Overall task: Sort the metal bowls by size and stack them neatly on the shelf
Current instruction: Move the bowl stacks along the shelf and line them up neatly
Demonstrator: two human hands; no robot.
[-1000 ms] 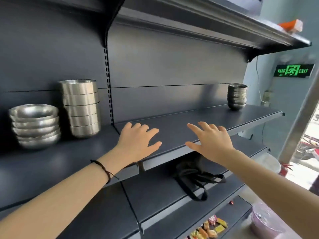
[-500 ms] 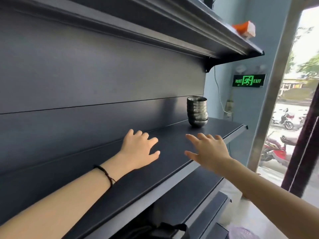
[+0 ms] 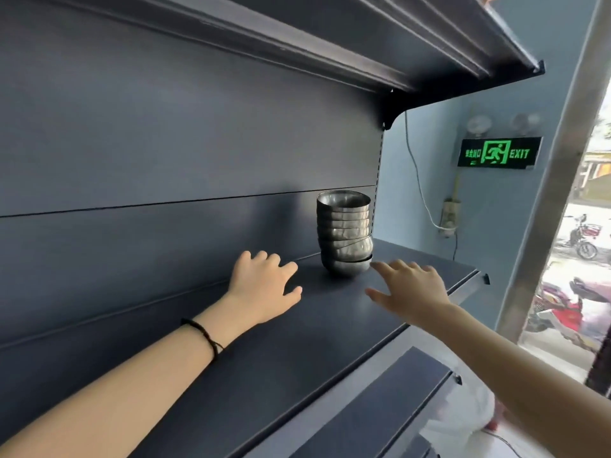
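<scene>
Your tall stack of small nested steel bowls (image 3: 344, 234) stands upright on the dark grey metal shelf (image 3: 297, 352), far along it toward the right end and close to the back panel. It lies ahead of both grips and between them. Your left grip (image 3: 261, 285) is near and to the left of the stack's foot, and your right grip (image 3: 408, 287) is near and to the right.

Both are wide open, fingers spread and straight, palms down, holding nothing. The right is the nearer one. Its foremost fingertip is level with the bottom bowl's rim and just beside it, though from this angle I cannot tell whether it touches. The left is short of the stack, with bare shelf between its fingers and the bowls.

The stack's long axis is vertical, so the coming move looks like a two-sided clasp low on the pile. Push both grips farther in, one to each flank, and close evenly so the column does not tip.
</scene>
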